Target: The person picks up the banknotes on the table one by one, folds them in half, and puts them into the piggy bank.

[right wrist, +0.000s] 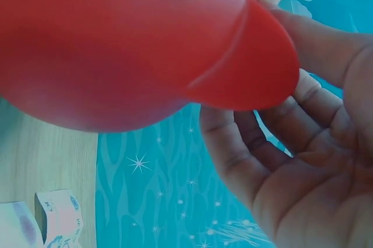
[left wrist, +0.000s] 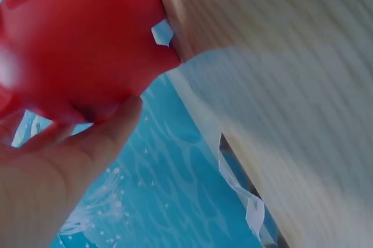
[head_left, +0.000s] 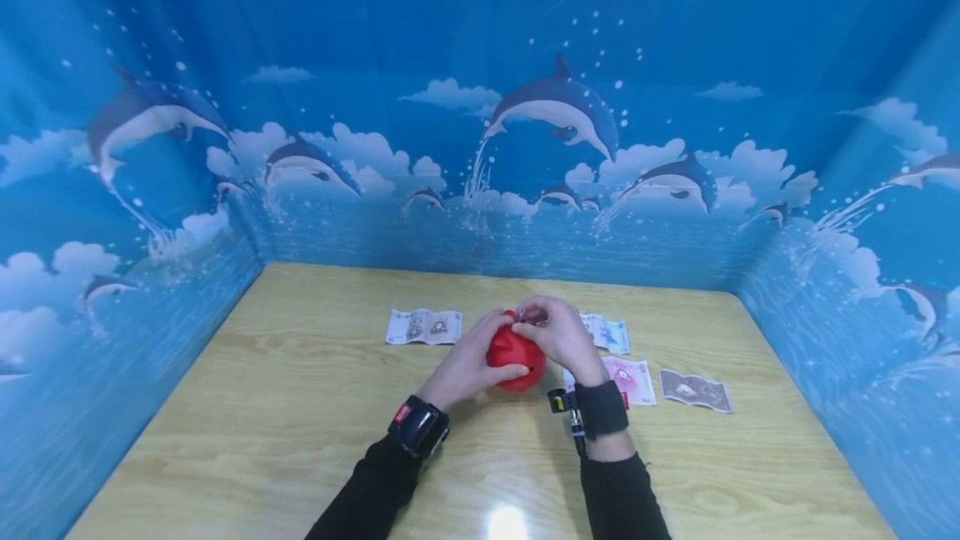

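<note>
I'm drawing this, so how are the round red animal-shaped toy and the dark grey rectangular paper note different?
The red toy is bright and rounded; the grey note is dark, thin and slightly wavy. The left hand grips the toy, while the note lies untouched on the wood-grained table.

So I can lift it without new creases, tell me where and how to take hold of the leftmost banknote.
Probably pinch the near long edge of the leftmost banknote, from the person's side. Its rippled shape lifts in places off the table, likely leaving room underneath; the left hand, holding the red toy, is close to its right end.
</note>
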Motion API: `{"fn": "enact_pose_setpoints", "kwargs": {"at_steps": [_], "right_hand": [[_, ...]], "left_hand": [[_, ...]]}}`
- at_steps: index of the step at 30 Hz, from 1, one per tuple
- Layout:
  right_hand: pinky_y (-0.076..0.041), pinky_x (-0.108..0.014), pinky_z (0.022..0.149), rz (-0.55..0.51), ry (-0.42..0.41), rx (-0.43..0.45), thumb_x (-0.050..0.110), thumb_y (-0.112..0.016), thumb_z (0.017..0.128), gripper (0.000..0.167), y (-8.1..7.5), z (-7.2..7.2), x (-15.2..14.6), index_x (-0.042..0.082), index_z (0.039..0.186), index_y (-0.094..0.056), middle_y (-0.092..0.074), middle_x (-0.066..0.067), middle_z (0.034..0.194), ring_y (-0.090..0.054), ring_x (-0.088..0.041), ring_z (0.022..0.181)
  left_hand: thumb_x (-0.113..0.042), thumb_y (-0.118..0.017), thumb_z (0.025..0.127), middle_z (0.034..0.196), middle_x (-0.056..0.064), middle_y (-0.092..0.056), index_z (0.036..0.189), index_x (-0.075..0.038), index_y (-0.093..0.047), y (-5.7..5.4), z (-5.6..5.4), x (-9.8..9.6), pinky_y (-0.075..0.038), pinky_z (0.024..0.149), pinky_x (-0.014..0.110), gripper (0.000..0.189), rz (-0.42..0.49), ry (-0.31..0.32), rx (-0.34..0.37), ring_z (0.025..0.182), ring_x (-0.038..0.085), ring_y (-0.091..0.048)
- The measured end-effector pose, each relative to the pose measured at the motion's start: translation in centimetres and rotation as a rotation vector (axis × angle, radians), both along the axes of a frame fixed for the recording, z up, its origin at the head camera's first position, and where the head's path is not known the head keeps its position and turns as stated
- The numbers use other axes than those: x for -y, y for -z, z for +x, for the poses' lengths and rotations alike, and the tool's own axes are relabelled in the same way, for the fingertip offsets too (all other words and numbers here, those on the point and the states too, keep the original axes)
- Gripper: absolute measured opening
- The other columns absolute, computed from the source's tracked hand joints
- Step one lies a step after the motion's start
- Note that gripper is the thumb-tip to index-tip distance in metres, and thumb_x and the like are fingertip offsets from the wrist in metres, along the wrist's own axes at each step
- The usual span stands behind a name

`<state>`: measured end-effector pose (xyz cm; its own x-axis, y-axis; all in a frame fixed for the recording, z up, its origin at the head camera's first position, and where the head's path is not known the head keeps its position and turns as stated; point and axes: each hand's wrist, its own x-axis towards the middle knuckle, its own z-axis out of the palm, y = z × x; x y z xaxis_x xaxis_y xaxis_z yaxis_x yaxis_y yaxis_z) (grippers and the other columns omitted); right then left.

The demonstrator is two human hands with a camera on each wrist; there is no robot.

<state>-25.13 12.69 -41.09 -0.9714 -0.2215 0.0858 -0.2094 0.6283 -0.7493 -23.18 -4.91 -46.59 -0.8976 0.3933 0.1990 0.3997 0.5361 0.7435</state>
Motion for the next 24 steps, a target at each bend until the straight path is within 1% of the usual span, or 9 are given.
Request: {"fn": "enact_pose_setpoints", "kwargs": {"at_steps": [2,4,9,14,18,21,24], "right_hand": [[-0.059,-0.036,0.078,0.002,0.004,-0.004,0.012,-0.076,0.085,0.018,0.1,0.0,0.1,0.013,0.102,-0.071,-0.072,-0.002,0.094,-0.068,-0.02,0.092],[-0.059,-0.036,0.079,0.004,0.007,-0.003,0.013,-0.076,0.085,0.018,0.1,0.1,0.1,0.013,0.102,-0.071,-0.073,-0.003,0.094,-0.068,-0.02,0.092],[-0.059,-0.037,0.08,0.009,0.012,-0.003,0.013,-0.076,0.085,0.018,0.2,0.0,0.0,0.013,0.103,-0.071,-0.073,-0.003,0.095,-0.068,-0.021,0.092],[-0.059,-0.036,0.08,0.007,0.012,0.006,0.013,-0.076,0.085,0.019,0.1,-0.1,0.0,0.013,0.104,-0.071,-0.073,-0.003,0.096,-0.068,-0.021,0.093],[-0.059,-0.035,0.079,0.007,-0.021,0.007,0.019,-0.074,0.088,0.021,0.1,-0.1,-0.3,0.014,0.108,-0.071,-0.072,-0.002,0.1,-0.067,-0.021,0.095],[-0.058,-0.035,0.079,0.003,-0.067,0.004,0.027,-0.069,0.092,0.022,0.0,-0.1,-0.6,0.015,0.111,-0.072,-0.072,-0.002,0.103,-0.067,-0.021,0.097],[-0.058,-0.036,0.082,-0.006,-0.103,0.013,0.032,-0.063,0.096,0.027,0.0,-0.1,-1.1,0.015,0.115,-0.071,-0.071,-0.002,0.107,-0.066,-0.021,0.1]], "left_hand": [[-0.047,-0.076,0.082,0.142,-0.002,-0.048,0.143,-0.024,-0.042,0.3,-0.1,-0.2,-0.055,0.091,0.033,0.073,0.003,0.006,-0.015,0.12,0.016,-0.054],[-0.048,-0.075,0.083,0.145,-0.001,-0.045,0.143,-0.023,-0.04,0.5,-0.1,-0.3,-0.055,0.091,0.033,0.075,-0.003,-0.001,-0.017,0.121,0.016,-0.053],[-0.051,-0.075,0.082,0.149,0.0,-0.039,0.145,-0.023,-0.037,0.8,-0.2,-0.5,-0.054,0.093,0.035,0.079,0.001,-0.014,0.014,0.122,0.018,-0.051],[-0.051,-0.076,0.081,0.147,-0.001,-0.039,0.144,-0.024,-0.037,0.9,-0.3,-0.4,-0.055,0.092,0.036,0.079,0.03,-0.017,0.038,0.121,0.019,-0.052],[-0.05,-0.076,0.081,0.147,-0.001,-0.039,0.146,-0.023,-0.035,0.8,-0.2,-0.4,-0.055,0.092,0.036,0.081,0.02,-0.014,0.051,0.122,0.018,-0.051],[-0.049,-0.076,0.081,0.147,-0.001,-0.039,0.147,-0.024,-0.034,0.7,-0.2,-0.4,-0.055,0.092,0.036,0.082,0.02,-0.014,0.063,0.123,0.018,-0.049],[-0.048,-0.077,0.081,0.146,-0.002,-0.039,0.145,-0.024,-0.034,0.7,-0.3,-0.4,-0.056,0.091,0.036,0.08,0.024,-0.015,0.073,0.123,0.018,-0.049]]}}
